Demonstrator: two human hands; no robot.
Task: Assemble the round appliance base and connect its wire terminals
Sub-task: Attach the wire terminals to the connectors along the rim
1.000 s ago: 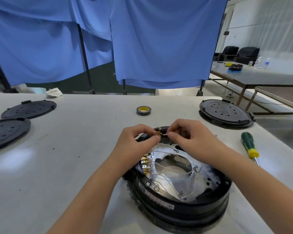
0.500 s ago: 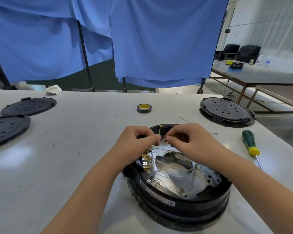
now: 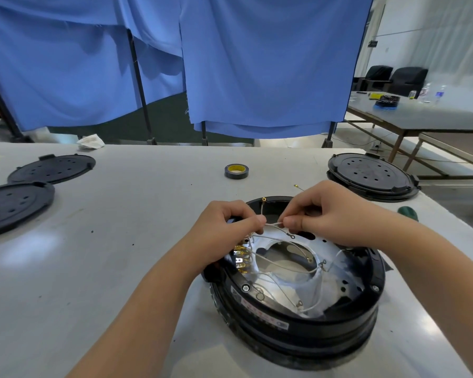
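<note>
Both hands, left [image 3: 224, 230] and right [image 3: 325, 214], pinch white wire [image 3: 275, 223]; grip above round base [image 3: 298, 309] far rim.

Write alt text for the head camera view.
Two bare hands, left hand and right hand, pinch a thin white wire over an open round appliance base on a white table. A tape roll lies beyond.

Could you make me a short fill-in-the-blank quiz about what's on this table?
Both hands, left hand and right hand, pinch a thin white ____ over the round black appliance base.
The roll of black tape has a ____ core.
Two flat black perforated discs lie on the person's ____ side.

Missing: wire; yellow; left
</note>
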